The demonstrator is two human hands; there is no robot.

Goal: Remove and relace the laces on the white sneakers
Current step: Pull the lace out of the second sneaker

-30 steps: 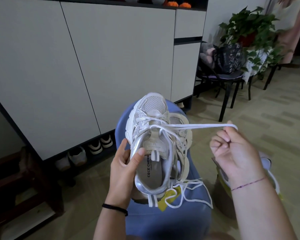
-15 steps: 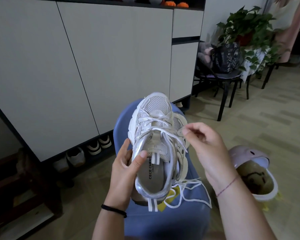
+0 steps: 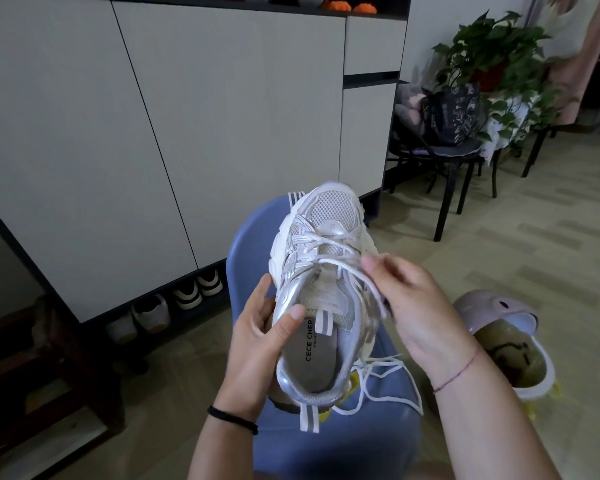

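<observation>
Centrally, a white sneaker [image 3: 329,216] is shown held above a blue seat [image 3: 250,237], with its toe pointed toward the top of the frame and its opening turned to the viewer. The heel end is gripped by the left hand [image 3: 257,344]: the thumb [image 3: 293,317] is laid over the left edge of the collar, and the other fingers are curled under the sole. The right hand [image 3: 416,306] is placed against the right side of the upper, its fingertips [image 3: 369,263] drawn narrowly together and pinching a strand of the white lace [image 3: 329,242] just beside the tongue.

The sneaker is seen to have a pale mesh toe, glossy silver overlays and a grey insole printed "CECE CHER". A striped pull tab is fixed to the tongue. The lace is crossed over the forward eyelets. Loose lace is spread in loops on the seat [image 3: 388,372] at the lower right of the sneaker, below the right wrist.

A pale cabinet [image 3: 222,116] fills the upper left, with shoes [image 3: 187,292] stored beneath it. A pale lidded bin [image 3: 499,306] is seen on the floor at the right, and a potted plant [image 3: 492,46] at the upper right.
</observation>
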